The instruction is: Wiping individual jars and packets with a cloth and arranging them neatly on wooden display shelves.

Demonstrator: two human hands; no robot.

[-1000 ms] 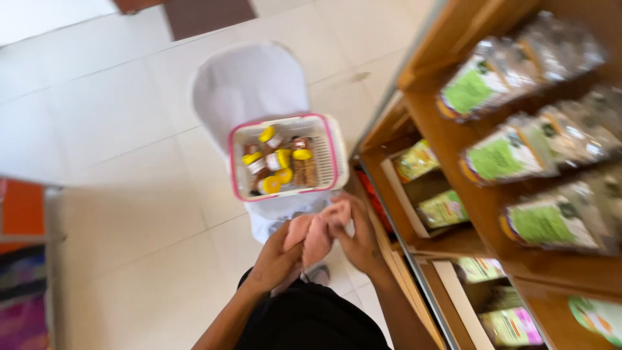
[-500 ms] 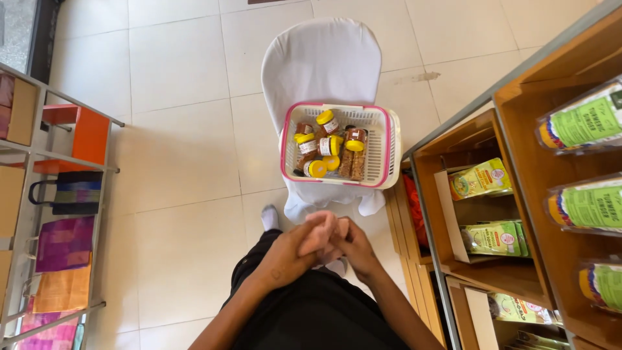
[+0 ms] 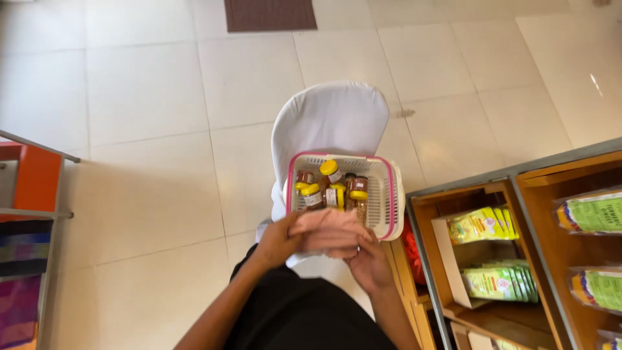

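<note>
both hands grasp a pink cloth, the left hand at its 9 o'clock and the right hand at its 5 o'clock. the cloth is just at 6 o'clock of a pink-rimmed basket with yellow-capped jars, standing on a white-covered chair.

Pink cloth, pink-rimmed white basket, yellow-lidded jars

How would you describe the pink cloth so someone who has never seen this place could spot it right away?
Find the chair with the white cover in the middle of the tiled floor; a white basket with a pink rim full of yellow-capped jars sits on it. At the basket's near edge, the left hand and right hand hold the pink cloth between them. It is the only soft, folded, pale pink thing there.
</note>
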